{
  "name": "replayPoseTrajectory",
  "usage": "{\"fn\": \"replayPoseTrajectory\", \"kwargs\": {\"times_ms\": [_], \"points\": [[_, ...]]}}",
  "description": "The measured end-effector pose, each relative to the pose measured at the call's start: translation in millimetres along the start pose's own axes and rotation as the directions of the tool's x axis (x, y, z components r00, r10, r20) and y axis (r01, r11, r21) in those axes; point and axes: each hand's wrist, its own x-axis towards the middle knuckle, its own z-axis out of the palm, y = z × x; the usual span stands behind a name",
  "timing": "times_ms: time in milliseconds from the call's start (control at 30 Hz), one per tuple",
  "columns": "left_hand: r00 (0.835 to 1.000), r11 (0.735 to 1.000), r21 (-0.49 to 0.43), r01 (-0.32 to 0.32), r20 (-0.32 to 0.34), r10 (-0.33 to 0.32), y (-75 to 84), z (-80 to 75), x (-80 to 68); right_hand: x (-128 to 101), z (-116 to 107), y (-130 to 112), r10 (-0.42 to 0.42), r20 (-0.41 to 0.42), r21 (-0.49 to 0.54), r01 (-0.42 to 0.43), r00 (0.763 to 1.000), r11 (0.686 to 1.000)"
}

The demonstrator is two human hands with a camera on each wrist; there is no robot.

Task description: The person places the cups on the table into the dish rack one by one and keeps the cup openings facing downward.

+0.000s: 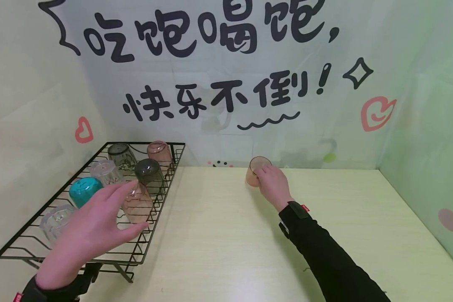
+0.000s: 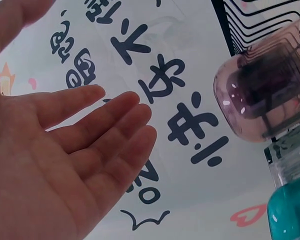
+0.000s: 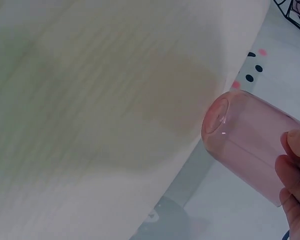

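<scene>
At the back of the table, my right hand pinches a pink see-through glass near its rim. The glass is mouth up, and its base is close over the tabletop. In the right wrist view the fingers lie on the upper wall of this glass. My left hand hovers over the front of the wire rack, thumb and fingers spread apart, holding nothing. Beyond its fingertips stands another pink glass, upside down on the rack; it also appears as a pink glass in the left wrist view.
A black wire rack stands at the left. On it are upturned cups: a teal cup, clear glasses, dark grey glasses and a pink one at the back. Printed wall sheets enclose the pale wooden table.
</scene>
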Motion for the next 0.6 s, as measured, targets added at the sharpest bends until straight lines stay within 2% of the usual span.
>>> {"fn": "replayPoseTrajectory", "kwargs": {"times_ms": [200, 600], "points": [[0.993, 0.997, -0.001, -0.083, -0.08, 0.083, 9.6, 7.7, 5.1, -6, -1, -2, 0.031, -0.02, 0.011, -0.031, 0.999, 0.999], [1.0, 0.998, -0.065, -0.025, -0.018, 0.024, 20.8, 10.2, 7.0, -20, -11, -6, 0.113, -0.086, 0.145, -0.1, 0.99, 0.984]]}}
